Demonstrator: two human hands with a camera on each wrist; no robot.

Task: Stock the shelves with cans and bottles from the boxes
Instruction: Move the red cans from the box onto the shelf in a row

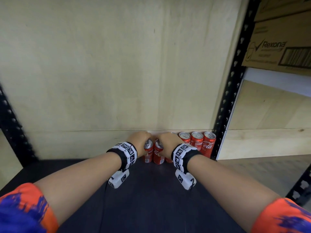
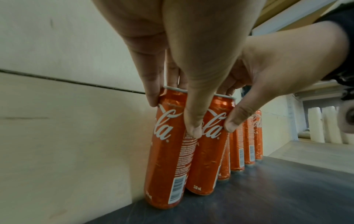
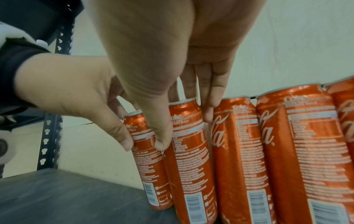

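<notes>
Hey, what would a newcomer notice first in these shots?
A row of tall red Coca-Cola cans stands against the pale plywood back wall on the dark shelf board. The left hand and right hand each grip a can at the row's left end.

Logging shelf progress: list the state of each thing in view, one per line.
left hand: grips the leftmost can, upright on the shelf.
right hand: grips the second can, upright.
other cans: upright in a row against the back panel.
Rexona box: closed, on the neighbouring shelf.
</notes>
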